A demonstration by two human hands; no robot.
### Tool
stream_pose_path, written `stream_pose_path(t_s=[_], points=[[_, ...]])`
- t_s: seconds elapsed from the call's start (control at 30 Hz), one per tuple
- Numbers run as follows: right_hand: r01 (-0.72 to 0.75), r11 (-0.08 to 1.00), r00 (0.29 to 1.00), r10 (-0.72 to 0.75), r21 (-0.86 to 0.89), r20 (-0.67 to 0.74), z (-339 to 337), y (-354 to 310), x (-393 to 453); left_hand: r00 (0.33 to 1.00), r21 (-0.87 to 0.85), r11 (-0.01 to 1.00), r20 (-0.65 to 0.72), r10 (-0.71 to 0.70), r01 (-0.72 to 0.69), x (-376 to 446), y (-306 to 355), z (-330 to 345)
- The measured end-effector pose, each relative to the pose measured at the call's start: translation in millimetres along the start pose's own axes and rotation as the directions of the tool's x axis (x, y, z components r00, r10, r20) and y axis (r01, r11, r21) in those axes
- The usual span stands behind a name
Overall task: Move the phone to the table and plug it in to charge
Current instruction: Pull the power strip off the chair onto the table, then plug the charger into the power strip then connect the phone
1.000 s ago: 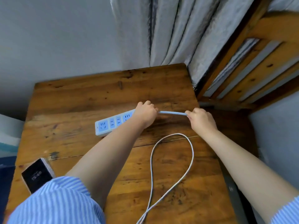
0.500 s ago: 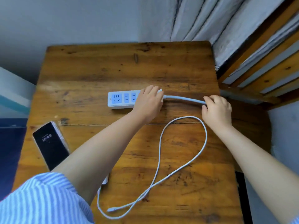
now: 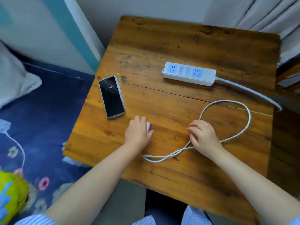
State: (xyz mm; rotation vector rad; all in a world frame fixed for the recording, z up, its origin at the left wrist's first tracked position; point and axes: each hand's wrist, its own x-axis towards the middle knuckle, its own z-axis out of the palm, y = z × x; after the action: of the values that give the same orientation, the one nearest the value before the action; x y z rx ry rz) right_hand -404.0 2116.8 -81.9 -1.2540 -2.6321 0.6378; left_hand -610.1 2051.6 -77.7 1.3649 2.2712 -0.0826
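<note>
The phone lies face up on the left part of the wooden table, its dark screen showing 15:49. A white power strip with blue sockets lies at the back right, all sockets free. My left hand is closed over a small white charger adapter near the table's middle, just right of the phone. A white charging cable loops across the right side. My right hand rests on it with fingers curled where the loop crosses.
The strip's grey cord runs off the table's right edge. A bed with a dark blue floral sheet and a grey pillow adjoins the table's left side. A yellow-green object lies at bottom left. Curtains hang behind.
Both hands left the power strip and its cord and came toward me. The left now covers the adapter, the right is on the charging cable. The view swung left and down.
</note>
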Motion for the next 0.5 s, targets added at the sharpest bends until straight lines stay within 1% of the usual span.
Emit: stream_pose_path(t_s=[0.07,0.13,0.2,0.27,0.37,0.43,0.5], points=[[0.025,1.000,1.000,-0.024,-0.005,0.020,8.8,-4.8,-11.0,0.991,-0.114,0.984,0.001,-0.135,0.134,-13.3,-7.0,7.4],[0.038,0.999,0.999,-0.038,-0.012,0.035,13.6,-4.9,-19.1,0.965,-0.211,0.942,0.025,-0.261,0.260,-19.4,-14.9,14.4],[0.040,0.999,0.998,-0.038,-0.024,0.057,15.8,-1.2,-24.5,0.951,-0.260,0.915,0.067,-0.301,0.308,-20.7,-21.6,20.0],[0.054,0.998,0.996,-0.050,-0.042,0.076,16.7,2.5,-27.7,0.952,-0.335,0.891,0.088,-0.293,0.305,-21.4,-27.5,23.9],[0.026,0.999,0.996,-0.022,-0.038,0.091,19.0,3.0,-26.5,0.960,-0.537,0.797,0.113,-0.256,0.276,-23.8,-34.2,25.5],[-0.018,1.000,0.995,0.020,-0.024,0.093,19.1,2.6,-24.3,0.970,-0.626,0.745,0.083,-0.230,0.231,-26.2,-38.9,24.9],[-0.046,0.999,0.995,0.046,-0.002,0.086,20.4,2.6,-22.2,0.979,-0.667,0.727,0.017,-0.205,0.165,-26.7,-43.8,23.2]])
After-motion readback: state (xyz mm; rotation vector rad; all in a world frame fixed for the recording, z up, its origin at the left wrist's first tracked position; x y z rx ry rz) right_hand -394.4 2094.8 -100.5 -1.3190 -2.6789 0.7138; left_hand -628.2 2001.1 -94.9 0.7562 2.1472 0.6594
